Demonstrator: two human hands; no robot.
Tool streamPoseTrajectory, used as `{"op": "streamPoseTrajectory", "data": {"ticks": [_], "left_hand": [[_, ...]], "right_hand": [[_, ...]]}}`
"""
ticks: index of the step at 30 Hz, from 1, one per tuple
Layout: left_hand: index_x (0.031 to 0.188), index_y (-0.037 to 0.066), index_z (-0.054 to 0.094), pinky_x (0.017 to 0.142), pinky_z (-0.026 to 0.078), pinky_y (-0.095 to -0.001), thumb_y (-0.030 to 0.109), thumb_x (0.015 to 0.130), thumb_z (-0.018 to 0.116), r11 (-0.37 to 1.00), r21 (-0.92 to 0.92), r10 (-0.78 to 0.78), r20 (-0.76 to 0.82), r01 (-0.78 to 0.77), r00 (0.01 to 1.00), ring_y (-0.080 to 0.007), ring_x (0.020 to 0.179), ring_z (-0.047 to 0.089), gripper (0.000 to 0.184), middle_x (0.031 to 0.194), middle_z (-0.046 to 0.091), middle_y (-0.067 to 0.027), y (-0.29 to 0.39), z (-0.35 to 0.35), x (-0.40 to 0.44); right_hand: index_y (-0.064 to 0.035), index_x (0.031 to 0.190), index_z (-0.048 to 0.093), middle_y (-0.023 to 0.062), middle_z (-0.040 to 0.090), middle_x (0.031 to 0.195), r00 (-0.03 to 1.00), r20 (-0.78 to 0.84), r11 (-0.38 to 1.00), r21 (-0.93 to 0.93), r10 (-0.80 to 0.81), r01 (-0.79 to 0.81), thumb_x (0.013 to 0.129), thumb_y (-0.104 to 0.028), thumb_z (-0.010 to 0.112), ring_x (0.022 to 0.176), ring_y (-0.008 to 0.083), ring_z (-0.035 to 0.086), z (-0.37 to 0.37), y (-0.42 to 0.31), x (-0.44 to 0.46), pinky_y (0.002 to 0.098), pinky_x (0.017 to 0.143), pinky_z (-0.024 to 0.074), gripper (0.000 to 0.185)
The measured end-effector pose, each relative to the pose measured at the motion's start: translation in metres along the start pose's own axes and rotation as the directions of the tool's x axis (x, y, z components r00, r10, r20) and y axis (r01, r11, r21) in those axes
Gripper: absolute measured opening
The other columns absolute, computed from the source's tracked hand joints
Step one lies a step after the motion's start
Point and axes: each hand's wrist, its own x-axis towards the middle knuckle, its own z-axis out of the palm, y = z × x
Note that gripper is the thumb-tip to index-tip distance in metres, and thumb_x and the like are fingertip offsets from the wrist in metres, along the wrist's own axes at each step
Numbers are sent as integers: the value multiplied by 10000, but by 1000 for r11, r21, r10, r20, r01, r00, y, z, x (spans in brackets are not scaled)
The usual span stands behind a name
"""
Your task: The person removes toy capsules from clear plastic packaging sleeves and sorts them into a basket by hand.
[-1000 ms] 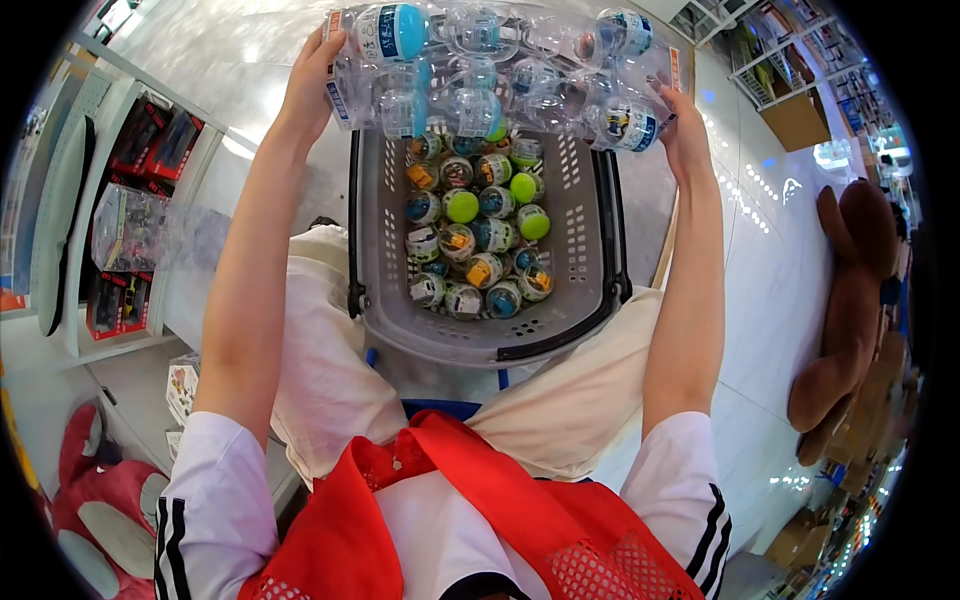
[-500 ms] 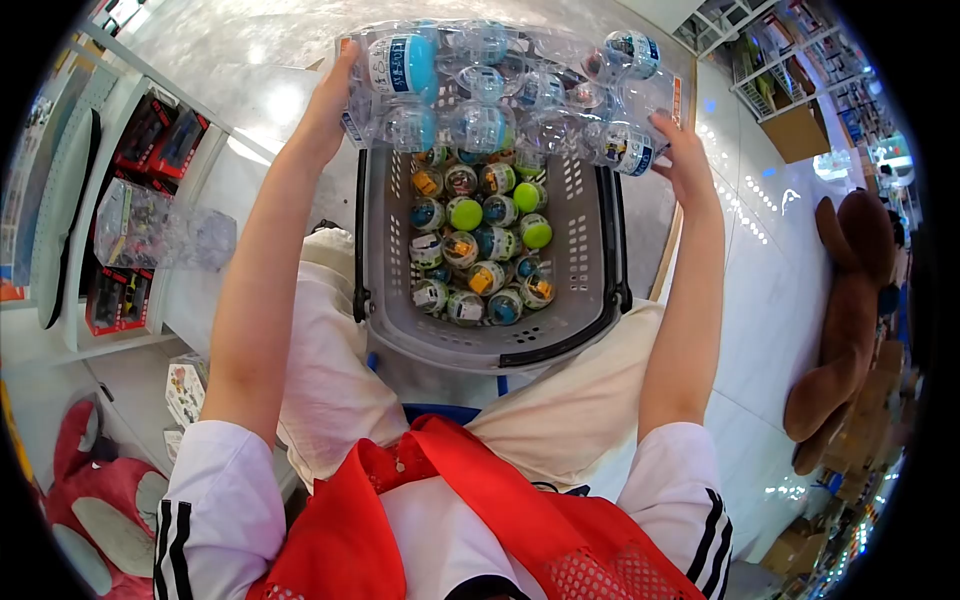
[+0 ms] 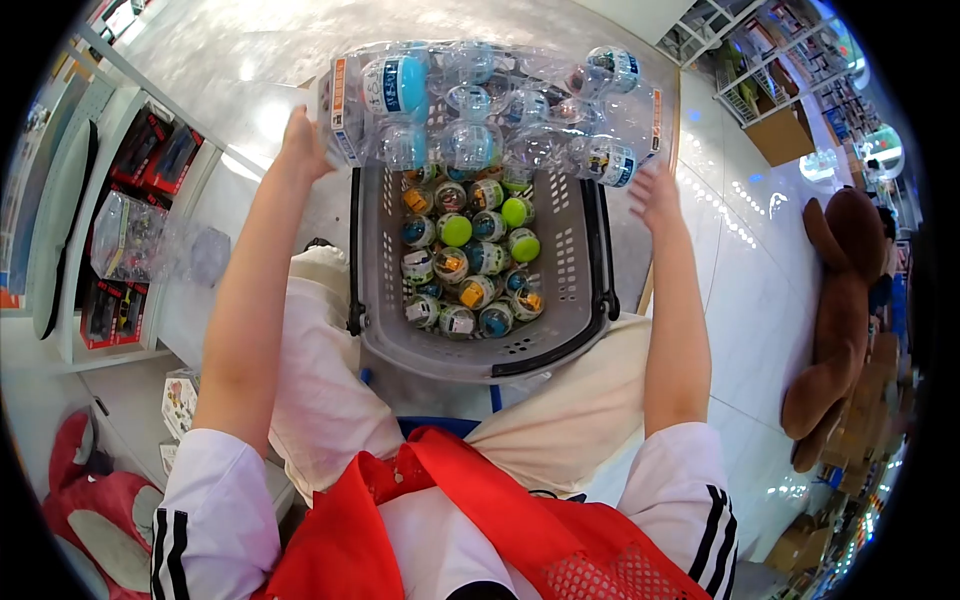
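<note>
A clear plastic package [image 3: 500, 145] of several capsules, some with light blue caps, lies across the far part of a grey basket [image 3: 480, 360]. My left hand [image 3: 307, 145] is open just beside the package's left end, fingers apart. Near its lower right corner is my right hand [image 3: 655, 195], also open, slightly blurred, with nothing in it. Inside the basket, nearer to me, several round capsules [image 3: 475, 260] with green, orange and blue parts show through their clear shells. The package hides the basket's far rim.
At the left, a white shelf [image 3: 185, 215] holds red boxes [image 3: 175, 160] and a clear plastic pack [image 3: 130, 240]. A pink plush toy [image 3: 110, 500] sits lower left. On the right are a long brown plush [image 3: 835, 330] and a cardboard box [image 3: 780, 135].
The package has come down a little towards the basket, and both my hands have let go of its ends, the fingers now spread beside it.
</note>
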Motion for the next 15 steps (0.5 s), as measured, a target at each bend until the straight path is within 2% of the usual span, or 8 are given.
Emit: {"op": "streamPoseTrajectory", "data": {"ticks": [1, 3, 4, 5, 6, 9, 12, 15], "left_hand": [[1273, 58, 454, 987, 271, -571, 478, 897, 291, 996, 74, -58, 137, 48, 989, -333, 1200, 391, 587, 1264, 487, -151, 0, -32, 34], [1170, 102, 543, 965, 252, -607, 500, 872, 345, 948, 290, -133, -19, 132, 991, -308, 1123, 429, 535, 1201, 530, -111, -6, -19, 17], [1119, 124, 587, 954, 242, -624, 512, 860, 372, 904, 386, -156, -105, 185, 982, -295, 1085, 448, 513, 1170, 552, -91, -12, -13, 6], [1022, 145, 626, 920, 221, -656, 548, 827, 424, 898, 405, -152, -83, 173, 985, -262, 986, 465, 491, 1097, 578, -66, -16, -10, 2], [1022, 145, 625, 921, 222, -647, 551, 827, 426, 894, 420, -138, -72, 156, 988, -261, 993, 466, 492, 1094, 580, -66, -17, -5, -2], [1042, 145, 614, 938, 213, -626, 547, 832, 433, 886, 440, -132, -61, 146, 989, -251, 1016, 469, 488, 1099, 585, -60, -19, 1, -10], [1078, 143, 596, 963, 194, -618, 526, 842, 440, 879, 447, -160, -52, 166, 986, -237, 1035, 477, 477, 1114, 588, -49, -11, 2, -6], [1062, 136, 600, 961, 209, -608, 518, 843, 443, 860, 482, -165, -47, 167, 985, -235, 1023, 486, 468, 1090, 596, -53, -7, 3, -7]], "right_hand": [[-64, 1256, 465, 124, 465, 1280, 993, 10, 992, -50, 120, -119, 875, -590, 266, 1151, 316, 428, -4, 14, 7, 541, 970, 246, 679], [-24, 1256, 453, 156, 461, 1281, 952, 80, 950, -130, 294, -282, 867, -613, 256, 1151, 328, 440, -8, 38, 15, 573, 975, 246, 733], [-10, 1238, 461, 159, 488, 1247, 937, 121, 943, -99, 327, -316, 879, -595, 247, 1127, 313, 465, -5, 42, 8, 548, 965, 281, 719], [4, 1219, 469, 162, 515, 1213, 919, 163, 933, -71, 359, -352, 890, -577, 239, 1104, 298, 489, 0, 47, 2, 523, 956, 317, 706], [18, 1201, 477, 165, 541, 1179, 897, 205, 919, -44, 392, -392, 902, -559, 231, 1080, 283, 513, 6, 51, -3, 498, 946, 352, 695], [34, 1138, 507, 150, 615, 1025, 935, 262, 970, -23, 238, -241, 938, -484, 205, 942, 232, 585, 19, 52, -25, 402, 848, 451, 632], [17, 1086, 532, 143, 639, 912, 943, 218, 968, -61, 250, -243, 957, -435, 191, 827, 219, 607, 21, 47, -34, 352, 777, 482, 581], [2, 1096, 528, 135, 629, 951, 925, 263, 962, -90, 273, -258, 947, -458, 215, 859, 220, 595, 14, 50, -35, 378, 777, 468, 576]]}}
